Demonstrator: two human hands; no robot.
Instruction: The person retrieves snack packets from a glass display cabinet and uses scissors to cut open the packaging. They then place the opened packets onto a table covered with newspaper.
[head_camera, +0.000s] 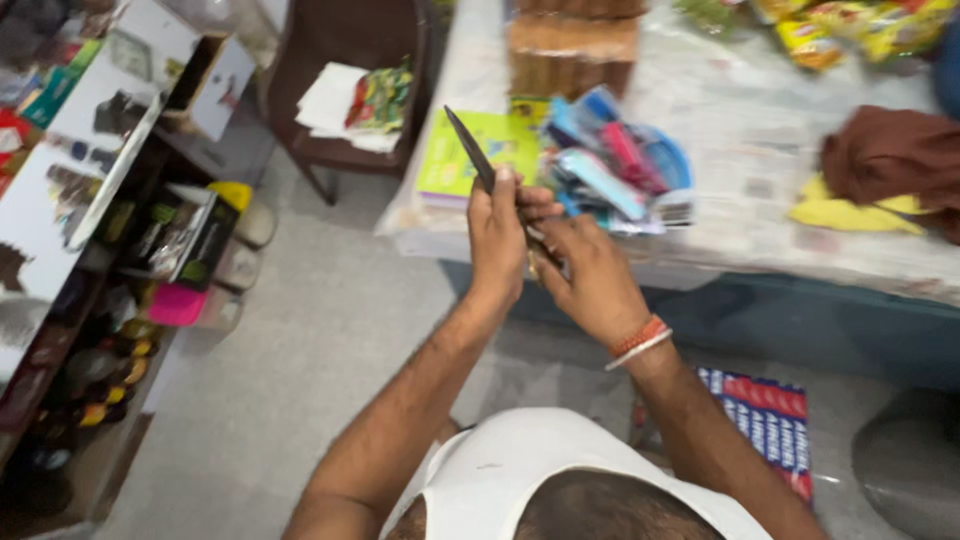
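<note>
A long dark knife (466, 142) points up and to the left, over the near corner of a table (720, 215). My left hand (499, 238) is closed around its lower part, thumb lying along the blade. Just to the right, my right hand (590, 278) touches the lower end of the knife, fingers curled toward it; an orange and white thread band sits on that wrist. What the right fingers pinch is hidden. Both forearms reach up from a white vest at the bottom edge.
On the paper-covered table lie a green booklet (480, 150), a heap of blue and pink packets (615, 160), a brown cloth (890, 155) and snack packs. A dark chair (345, 60) holds papers. Cluttered shelves (110, 250) line the left. A strip of blue-red packets (765, 420) lies on the floor.
</note>
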